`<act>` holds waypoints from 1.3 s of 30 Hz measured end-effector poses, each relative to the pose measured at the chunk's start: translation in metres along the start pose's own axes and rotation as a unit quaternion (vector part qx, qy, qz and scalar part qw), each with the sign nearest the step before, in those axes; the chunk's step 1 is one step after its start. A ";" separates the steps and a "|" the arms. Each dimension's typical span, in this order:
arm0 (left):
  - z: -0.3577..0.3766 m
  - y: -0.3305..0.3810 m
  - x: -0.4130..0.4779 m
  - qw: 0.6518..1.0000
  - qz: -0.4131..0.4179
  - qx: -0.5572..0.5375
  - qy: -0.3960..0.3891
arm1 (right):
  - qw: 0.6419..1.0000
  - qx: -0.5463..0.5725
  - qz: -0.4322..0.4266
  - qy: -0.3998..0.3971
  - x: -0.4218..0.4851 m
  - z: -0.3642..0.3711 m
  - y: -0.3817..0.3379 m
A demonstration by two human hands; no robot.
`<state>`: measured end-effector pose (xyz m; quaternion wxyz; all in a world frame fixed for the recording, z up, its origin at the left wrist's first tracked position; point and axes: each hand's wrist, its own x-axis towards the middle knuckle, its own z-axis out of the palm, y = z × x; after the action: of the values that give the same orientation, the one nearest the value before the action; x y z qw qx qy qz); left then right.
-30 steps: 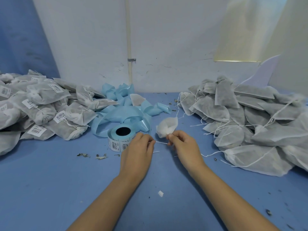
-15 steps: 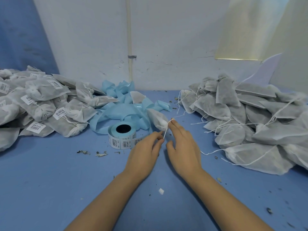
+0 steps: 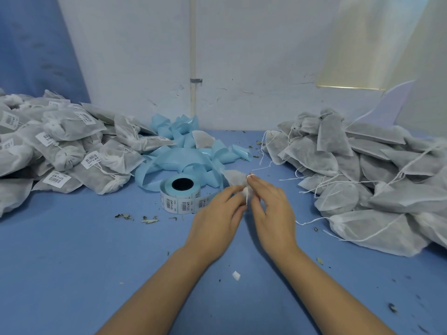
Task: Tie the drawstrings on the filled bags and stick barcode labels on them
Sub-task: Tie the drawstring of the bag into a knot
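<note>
One small white non-woven bag [image 3: 232, 177]: judged light, soft; take at gathered neck.
Hands: left hand [image 3: 215, 218] grips neck; right hand [image 3: 273, 213] pinches thin white drawstring [image 3: 246, 200].

Labelled bags [image 3: 65, 151] lie piled left on the desk [image 3: 72, 262], unlabelled bags [image 3: 362, 170] right. The label roll [image 3: 181, 194] sits between, before the backing strip [image 3: 183, 153].

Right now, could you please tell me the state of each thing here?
Held bag: drawstring mid-tie, unlabelled.
Left hand: grips the bag.
Right hand: pinches drawstring.
Left pile: tied, labelled.
Right pile: strings loose, unlabelled.
Label roll: lying flat, hole up.
Backing tape: loose, tangled.
</note>
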<state>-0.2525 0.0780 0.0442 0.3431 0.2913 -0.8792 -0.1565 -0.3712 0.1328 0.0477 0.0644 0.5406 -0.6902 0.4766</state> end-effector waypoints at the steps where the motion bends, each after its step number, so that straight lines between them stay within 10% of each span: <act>1: 0.000 0.000 0.000 1.000 0.003 0.000 -0.004 | 0.999 0.045 0.026 0.015 0.000 0.000 0.002; 11: -0.003 0.003 -0.004 0.996 -0.049 -0.074 -0.032 | 0.944 0.264 0.188 0.054 0.006 -0.007 0.002; 17: -0.005 0.000 0.000 0.957 -0.139 -0.247 0.051 | 0.955 0.257 0.149 -0.011 0.005 -0.006 -0.002; 25: -0.004 -0.002 0.000 0.962 -0.128 -0.216 0.105 | 0.992 0.114 0.034 -0.040 0.001 -0.001 -0.007; 39: 0.000 0.005 0.004 0.877 -0.152 -0.450 0.076 | 0.950 0.274 0.144 -0.051 0.001 0.002 -0.010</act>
<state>-0.2569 0.0789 0.0487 0.4753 0.2460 -0.6299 -0.5629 -0.3628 0.1307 0.0529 -0.1910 0.4559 -0.6060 0.6232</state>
